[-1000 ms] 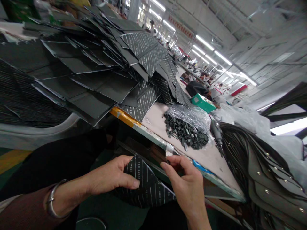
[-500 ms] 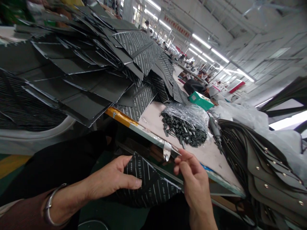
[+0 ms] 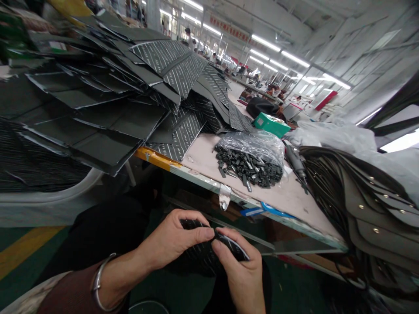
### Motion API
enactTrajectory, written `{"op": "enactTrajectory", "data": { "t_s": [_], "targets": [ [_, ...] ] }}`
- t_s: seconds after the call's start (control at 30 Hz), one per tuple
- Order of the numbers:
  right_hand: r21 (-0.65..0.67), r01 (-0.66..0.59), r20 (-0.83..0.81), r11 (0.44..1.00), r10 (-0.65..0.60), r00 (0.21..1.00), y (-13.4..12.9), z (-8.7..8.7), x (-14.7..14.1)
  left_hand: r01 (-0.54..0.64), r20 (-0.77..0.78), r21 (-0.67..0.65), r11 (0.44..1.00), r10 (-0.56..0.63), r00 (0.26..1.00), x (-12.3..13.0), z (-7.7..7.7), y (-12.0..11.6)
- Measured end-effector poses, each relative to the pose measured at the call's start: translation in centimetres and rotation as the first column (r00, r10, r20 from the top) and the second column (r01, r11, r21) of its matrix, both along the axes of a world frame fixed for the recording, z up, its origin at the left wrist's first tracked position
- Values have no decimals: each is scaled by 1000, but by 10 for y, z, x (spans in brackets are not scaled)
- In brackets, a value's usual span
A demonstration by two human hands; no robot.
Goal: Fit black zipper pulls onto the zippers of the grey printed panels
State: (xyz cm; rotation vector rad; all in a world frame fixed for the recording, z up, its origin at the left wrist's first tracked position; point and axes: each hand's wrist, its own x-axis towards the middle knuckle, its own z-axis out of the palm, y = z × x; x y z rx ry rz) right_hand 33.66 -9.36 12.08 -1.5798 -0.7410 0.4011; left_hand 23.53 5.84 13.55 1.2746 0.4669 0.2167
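My left hand [image 3: 173,240] and my right hand [image 3: 238,272] meet low in the view, above my lap. Both grip a folded black panel with white stripes [image 3: 199,257], probably a bag lining, pinching it between fingers and thumbs. Most of the panel is bunched and partly hidden behind my fingers. A metal bangle [image 3: 100,283] circles my left wrist.
Beyond my hands, a pale worktable [image 3: 294,205] holds a plastic bag of small dark parts [image 3: 248,161] and a handheld tool [image 3: 294,161]. Stacked black panels [image 3: 98,122] rise at left; studded grey-brown panels [image 3: 369,213] are piled at right. Other people work far down the hall.
My hands have come together and the panel, earlier spread more flatly, is now folded tightly between them. My right hand has moved down and closed on it. The view has tilted slightly.
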Motion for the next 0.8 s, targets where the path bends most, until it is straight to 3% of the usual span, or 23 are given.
{"op": "enactTrajectory", "data": {
  "t_s": [0.1, 0.2, 0.3, 0.4, 0.53, 0.63, 0.7, 0.8],
  "targets": [
    [119, -76, 236, 990, 46, 971, -1, -1, -3, -29, -42, -89, 996, 25, 999, 6, 0, -1],
    [189, -193, 479, 963, 81, 874, 0, -1, -7, -79, -83, -240, 967, 61, 995, 9, -3, -3],
    [225, -108, 522, 968, -26, 852, 2, -1, -8, -50, -42, -325, 944, 39, 998, 8, -6, -5],
    [185, 43, 344, 982, -106, 933, 3, 1, -3, 13, 34, -314, 949, -3, 999, 5, -6, -6],
    [128, -86, 179, 988, 62, 982, 4, 0, 2, -37, -3, -346, 937, 39, 999, 2, -3, -5],
    [295, -114, 140, 949, 75, 987, 7, -1, -1, -100, -34, -414, 905, 95, 995, 4, 1, -2],
    [377, -24, -83, 926, 59, 995, 11, 0, -6, -100, -24, -439, 893, 99, 995, 6, 4, 0],
    [328, 53, -450, 943, 106, 887, 19, 6, -9, -23, 27, -428, 903, 37, 999, 9, 8, 2]
  ]
}}
